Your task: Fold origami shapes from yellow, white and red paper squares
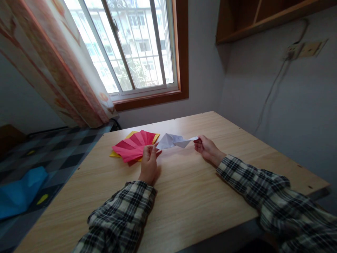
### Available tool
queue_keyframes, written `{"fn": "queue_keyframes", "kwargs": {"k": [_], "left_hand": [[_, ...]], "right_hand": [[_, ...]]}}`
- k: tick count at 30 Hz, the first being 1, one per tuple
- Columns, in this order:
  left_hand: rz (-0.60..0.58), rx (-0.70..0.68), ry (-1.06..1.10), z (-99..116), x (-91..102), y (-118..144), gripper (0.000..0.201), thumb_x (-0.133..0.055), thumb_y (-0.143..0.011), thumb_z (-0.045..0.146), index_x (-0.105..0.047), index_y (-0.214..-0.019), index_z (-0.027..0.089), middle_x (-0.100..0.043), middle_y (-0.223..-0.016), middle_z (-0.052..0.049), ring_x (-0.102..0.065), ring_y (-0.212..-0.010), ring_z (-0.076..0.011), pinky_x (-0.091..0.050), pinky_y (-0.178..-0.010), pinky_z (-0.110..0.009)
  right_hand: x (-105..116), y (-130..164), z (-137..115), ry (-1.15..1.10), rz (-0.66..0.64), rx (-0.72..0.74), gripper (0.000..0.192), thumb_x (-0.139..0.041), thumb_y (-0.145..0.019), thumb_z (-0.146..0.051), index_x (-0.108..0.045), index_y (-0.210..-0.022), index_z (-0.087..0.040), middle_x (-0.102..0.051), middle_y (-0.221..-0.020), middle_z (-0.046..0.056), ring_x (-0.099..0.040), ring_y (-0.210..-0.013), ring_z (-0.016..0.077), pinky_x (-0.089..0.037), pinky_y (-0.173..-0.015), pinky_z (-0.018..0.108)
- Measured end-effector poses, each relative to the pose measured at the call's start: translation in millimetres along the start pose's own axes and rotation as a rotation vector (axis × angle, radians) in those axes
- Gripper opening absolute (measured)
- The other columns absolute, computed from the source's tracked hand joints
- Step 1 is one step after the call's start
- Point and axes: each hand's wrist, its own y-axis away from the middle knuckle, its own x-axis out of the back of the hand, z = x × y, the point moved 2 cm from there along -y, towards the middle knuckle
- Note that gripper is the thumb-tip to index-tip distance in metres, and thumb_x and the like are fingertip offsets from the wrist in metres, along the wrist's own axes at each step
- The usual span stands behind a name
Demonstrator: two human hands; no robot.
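Note:
A folded white paper (173,140) with creased, pointed flaps stretches between my two hands, just above the wooden table. My left hand (149,160) pinches its left end between thumb and fingers. Its right tip sits in the closed fingers of my right hand (206,147). Behind and beside my left hand lie pleated pink and red paper (133,144) and, under it, yellow paper (114,154). Part of the pink paper is hidden by my left hand.
The light wooden table (184,200) has a back edge near the wall below a window (137,45). On the left, a checked cloth surface (63,158) holds blue paper (23,188). A curtain (60,63) hangs there. A shelf (252,33) and a cable (271,91) are at the right.

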Motion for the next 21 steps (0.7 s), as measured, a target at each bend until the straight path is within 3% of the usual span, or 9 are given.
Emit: {"fn": "queue_keyframes", "kwargs": {"k": [3,5,9,13,18,21], "left_hand": [[-0.132,0.02,-0.072,0,-2.5,2,0.026,-0.051,-0.094,0.047,-0.053,-0.094,0.021,-0.065,-0.12,-0.01,-0.064,-0.112,-0.0222,-0.055,-0.096,-0.044],[-0.138,-0.022,-0.189,2,-2.5,3,0.027,-0.05,-0.095,0.046,-0.055,-0.095,0.02,-0.063,-0.124,-0.012,-0.061,-0.118,-0.0252,-0.05,-0.101,-0.048],[0.025,-0.303,-0.418,18,-0.5,9,0.022,-0.05,-0.097,0.04,-0.056,-0.108,0.022,-0.055,-0.133,-0.014,-0.048,-0.133,-0.0278,-0.042,-0.108,-0.052],[-0.024,-0.552,-0.563,38,-6.3,21,0.038,-0.059,-0.094,0.037,-0.049,-0.127,0.023,-0.052,-0.138,-0.014,-0.048,-0.133,-0.0275,-0.038,-0.112,-0.054],[-0.214,-0.576,-0.784,38,-17.5,30,0.056,-0.061,-0.09,0.027,-0.041,-0.143,0.025,-0.045,-0.148,-0.015,-0.042,-0.138,-0.0316,-0.037,-0.113,-0.055],[-0.308,-0.585,-0.845,35,-20.7,30,0.062,-0.057,-0.087,0.014,-0.039,-0.145,0.024,-0.052,-0.141,-0.013,-0.046,-0.134,-0.0311,-0.037,-0.113,-0.053]], "right_hand": [[-3,6,-5,-0.027,0.023,0.037,0.007,-0.056,-0.084,-0.024,-0.053,-0.078,-0.02,-0.065,-0.066,-0.001,-0.062,-0.059,0.0116,-0.053,-0.056,0.023],[-8,11,-10,-0.006,-0.019,0.125,0.01,-0.058,-0.083,-0.028,-0.053,-0.079,-0.021,-0.064,-0.071,-0.003,-0.062,-0.063,0.0119,-0.055,-0.058,0.024],[-15,19,-16,0.167,-0.055,0.319,0.021,-0.062,-0.081,-0.039,-0.05,-0.077,-0.022,-0.058,-0.066,-0.006,-0.057,-0.059,0.0107,-0.053,-0.055,0.023],[-22,25,-17,0.295,-0.133,0.418,0.027,-0.061,-0.083,-0.045,-0.049,-0.075,-0.023,-0.055,-0.066,-0.006,-0.057,-0.058,0.0106,-0.055,-0.054,0.024],[-34,40,-15,0.336,-0.285,0.367,0.028,-0.062,-0.084,-0.046,-0.051,-0.074,-0.022,-0.056,-0.066,-0.005,-0.056,-0.06,0.011,-0.054,-0.054,0.023],[-38,44,-12,0.26,-0.325,0.257,0.028,-0.063,-0.084,-0.045,-0.049,-0.075,-0.022,-0.056,-0.065,-0.005,-0.057,-0.059,0.0112,-0.054,-0.054,0.024]]}}
